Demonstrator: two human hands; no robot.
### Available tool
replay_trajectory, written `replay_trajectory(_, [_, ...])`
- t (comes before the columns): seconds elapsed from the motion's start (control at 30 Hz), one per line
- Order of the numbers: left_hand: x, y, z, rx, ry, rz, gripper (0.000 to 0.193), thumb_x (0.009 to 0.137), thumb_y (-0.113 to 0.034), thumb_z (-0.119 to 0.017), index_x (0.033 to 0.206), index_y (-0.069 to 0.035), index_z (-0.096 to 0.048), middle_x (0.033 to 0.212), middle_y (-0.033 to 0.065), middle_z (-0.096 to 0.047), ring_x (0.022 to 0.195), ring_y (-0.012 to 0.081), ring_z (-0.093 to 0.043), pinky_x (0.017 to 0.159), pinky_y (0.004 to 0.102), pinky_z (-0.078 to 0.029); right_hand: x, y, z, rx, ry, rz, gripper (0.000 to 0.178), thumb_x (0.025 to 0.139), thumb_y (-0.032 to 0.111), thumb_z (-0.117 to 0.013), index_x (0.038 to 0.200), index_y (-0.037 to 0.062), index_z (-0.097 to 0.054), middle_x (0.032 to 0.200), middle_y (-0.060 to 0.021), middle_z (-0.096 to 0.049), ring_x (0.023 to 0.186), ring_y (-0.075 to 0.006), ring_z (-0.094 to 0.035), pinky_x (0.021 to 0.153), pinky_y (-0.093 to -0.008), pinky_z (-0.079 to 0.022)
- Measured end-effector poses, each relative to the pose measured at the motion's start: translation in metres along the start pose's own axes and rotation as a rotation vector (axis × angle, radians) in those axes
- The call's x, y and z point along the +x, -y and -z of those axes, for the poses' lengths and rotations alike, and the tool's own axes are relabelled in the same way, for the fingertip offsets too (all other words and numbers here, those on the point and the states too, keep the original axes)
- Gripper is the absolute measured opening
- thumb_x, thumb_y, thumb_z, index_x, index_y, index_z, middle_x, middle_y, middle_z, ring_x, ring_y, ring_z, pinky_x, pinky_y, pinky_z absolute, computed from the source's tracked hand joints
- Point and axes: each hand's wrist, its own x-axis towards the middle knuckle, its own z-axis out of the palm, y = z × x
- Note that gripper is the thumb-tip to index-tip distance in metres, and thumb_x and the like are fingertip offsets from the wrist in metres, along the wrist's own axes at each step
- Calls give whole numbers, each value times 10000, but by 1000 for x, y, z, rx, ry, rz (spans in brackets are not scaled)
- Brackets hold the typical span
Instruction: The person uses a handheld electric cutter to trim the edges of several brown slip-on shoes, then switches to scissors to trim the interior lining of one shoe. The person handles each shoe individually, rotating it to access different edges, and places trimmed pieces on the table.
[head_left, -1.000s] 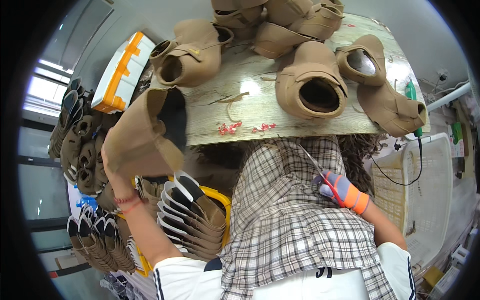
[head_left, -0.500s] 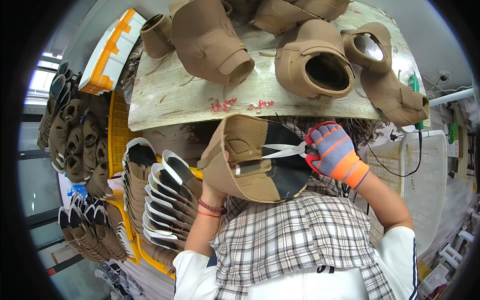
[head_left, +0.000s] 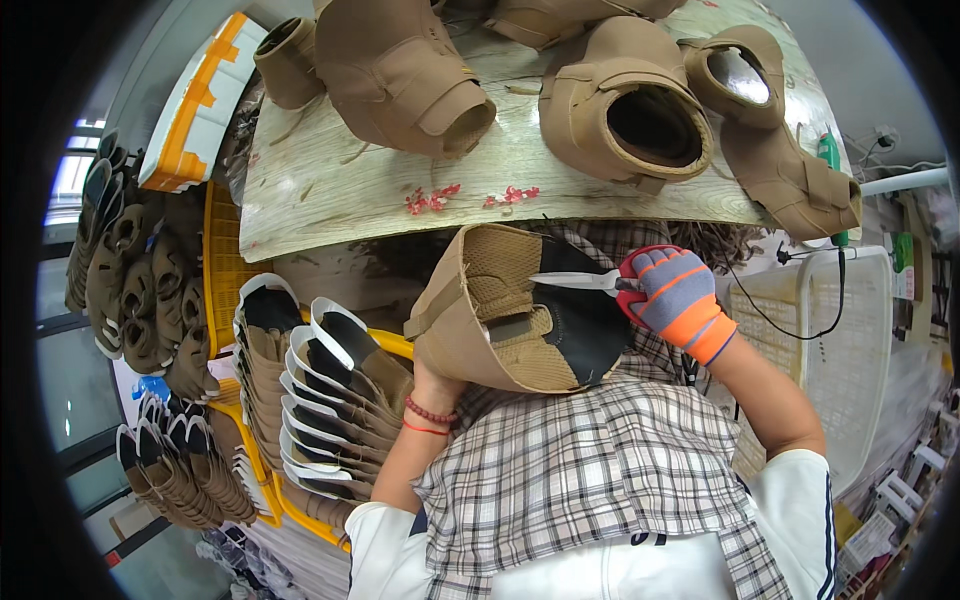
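My left hand (head_left: 438, 364) grips a tan shoe upper (head_left: 440, 300) from below and behind, its fingers mostly hidden by the material. The upper's opening faces me, with ribbed tan lining and a black inner panel on the right side. My right hand (head_left: 677, 294), in a grey and orange glove, is closed around red-handled scissors (head_left: 577, 282). Their blades are together and point left into the opening, over the lining. Both hands are just in front of the table edge, above a plaid apron (head_left: 590, 470).
Several tan uppers, one of them (head_left: 630, 110), stand on the pale wooden table (head_left: 370, 205). Stacks of white-edged pieces (head_left: 330, 400) sit in a yellow basket (head_left: 392, 343) at left. A white plastic basket (head_left: 850, 360) and a black cord (head_left: 838, 300) are at right.
The scissor blades were parted and now lie together, tips slightly higher. The upper has tilted a little in my left hand. The table and stacks have shifted slightly leftward in view.
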Motion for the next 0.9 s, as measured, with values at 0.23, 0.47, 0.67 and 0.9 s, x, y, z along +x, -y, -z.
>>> replay_trajectory(0.23, [-4, -4, -36, 89, -224, -37, 163, 874, -122, -669, 996, -84, -568, 699, -62, -473, 526, 36, -418, 454, 177, -371, 12, 3, -15, 27, -82, 86, 360, 676, 333, -719, 915, 88, -606, 856, -103, -621, 816, -286, -583, 744, -382, -454])
replay_trajectory(0.47, [-3, -3, -26, 18, -115, -88, 227, 877, -82, -652, 1085, -53, -566, 903, 3, -579, 777, 87, -555, 636, 214, -479, -4, -16, -23, -44, 62, -49, 357, 700, 376, -711, 904, 99, -612, 806, -92, -649, 791, -270, -633, 724, -381, -492])
replay_trajectory(0.67, [1, -2, -9, -7, 48, -53, 278, 890, -87, -631, 1151, -34, -550, 1047, 41, -601, 903, 122, -583, 733, 262, -514, 14, -4, -16, 99, -143, 122, 337, 674, 348, -715, 897, 118, -611, 852, -91, -613, 808, -270, -579, 726, -365, -439])
replay_trajectory(0.9, [2, -2, -11, -55, -87, 25, 280, 880, -76, -642, 1142, -35, -552, 1023, 30, -595, 850, 113, -582, 670, 239, -507, 1, -4, -31, 169, 74, 25, 332, 639, 292, -745, 887, 108, -624, 841, -105, -644, 825, -287, -615, 730, -403, -476])
